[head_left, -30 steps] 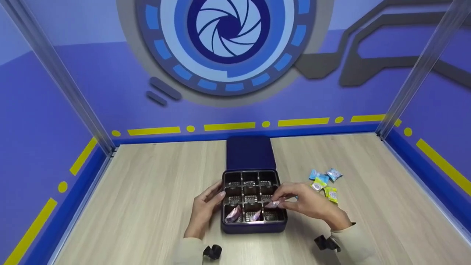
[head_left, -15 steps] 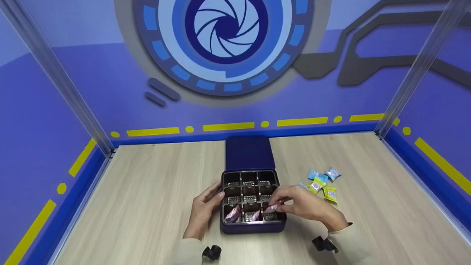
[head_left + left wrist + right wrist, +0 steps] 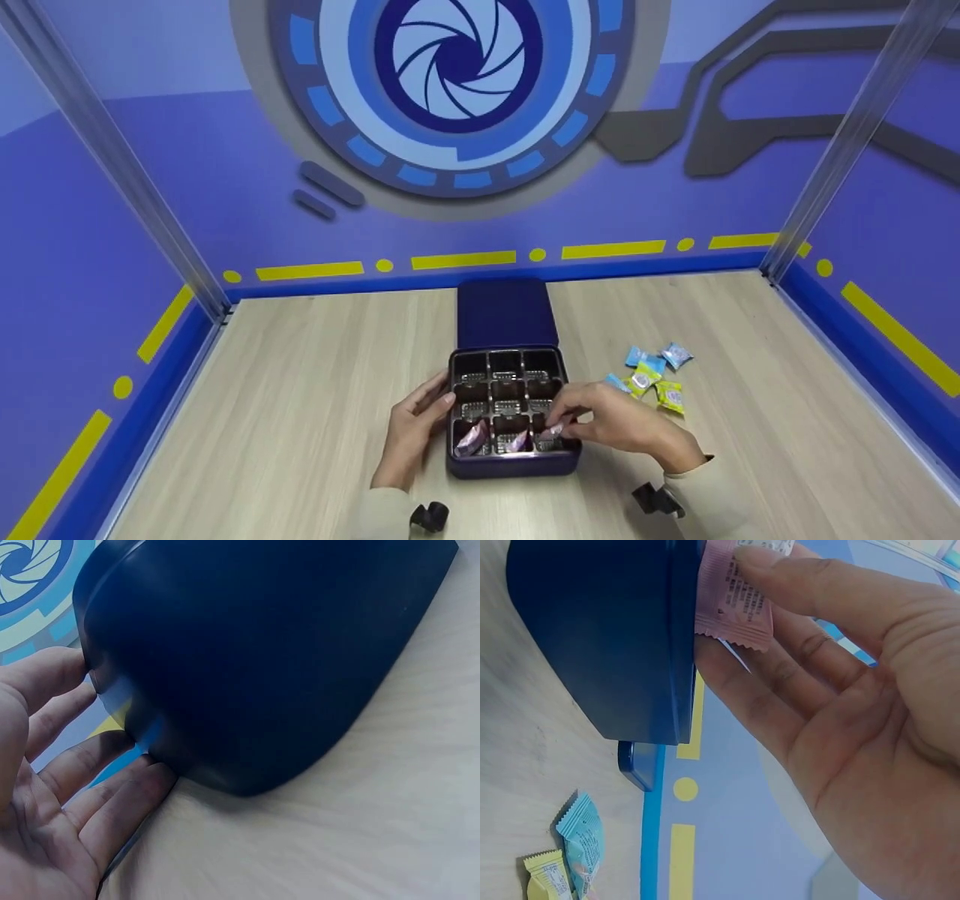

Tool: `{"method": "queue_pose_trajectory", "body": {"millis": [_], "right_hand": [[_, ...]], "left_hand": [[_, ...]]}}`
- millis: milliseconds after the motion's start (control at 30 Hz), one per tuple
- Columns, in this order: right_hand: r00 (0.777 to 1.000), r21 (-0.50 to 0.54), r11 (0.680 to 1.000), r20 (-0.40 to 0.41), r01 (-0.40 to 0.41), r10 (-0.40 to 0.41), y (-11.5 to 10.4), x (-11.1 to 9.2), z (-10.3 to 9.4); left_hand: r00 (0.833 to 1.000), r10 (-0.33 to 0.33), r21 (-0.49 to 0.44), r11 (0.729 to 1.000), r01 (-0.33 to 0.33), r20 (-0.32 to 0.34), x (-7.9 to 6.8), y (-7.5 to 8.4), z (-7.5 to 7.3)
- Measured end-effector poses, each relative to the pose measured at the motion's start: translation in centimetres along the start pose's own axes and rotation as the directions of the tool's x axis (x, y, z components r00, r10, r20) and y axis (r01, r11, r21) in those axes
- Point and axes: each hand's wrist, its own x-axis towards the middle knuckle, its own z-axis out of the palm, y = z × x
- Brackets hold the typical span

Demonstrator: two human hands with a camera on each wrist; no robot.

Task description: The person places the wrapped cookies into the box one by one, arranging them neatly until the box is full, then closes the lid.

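Note:
A dark blue box (image 3: 514, 468) with a brown divided insert stands at the middle of the table, its lid (image 3: 507, 311) folded back behind it. My right hand (image 3: 622, 421) pinches a pink-wrapped candy (image 3: 739, 604) between thumb and fingers, low at the front right compartment. Two more pink candies lie in the front row: one candy (image 3: 472, 438) at the left, another candy (image 3: 518, 441) in the middle compartment. At the box's left side, my left hand (image 3: 411, 426) touches the wall with extended fingertips (image 3: 157, 774), the thumb by the rim.
To the right of the box, behind my right hand, lie several wrapped candies, among them a blue candy (image 3: 677, 355) and a yellow candy (image 3: 670, 396). Blue panels (image 3: 390, 232) wall the wooden table (image 3: 315, 375) at the back and sides.
My right hand has moved slightly left and down, lowering the pink candy into the front right compartment. The left hand stays against the box.

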Motion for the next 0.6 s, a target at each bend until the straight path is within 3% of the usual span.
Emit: {"method": "queue_pose_trajectory", "body": {"millis": [267, 600], "right_hand": [[0.997, -0.019, 0.997, 0.02, -0.069, 0.069, -0.12, 0.13, 0.18], [0.997, -0.009, 0.998, 0.029, -0.066, 0.066, -0.23, 0.08, 0.16]], "left_hand": [[1.0, -0.005, 0.009, 1.0, 0.005, 0.008, -0.08, 0.09, -0.14], [1.0, 0.003, -0.009, 1.0, -0.003, 0.019, -0.08, 0.11, -0.11]]}}
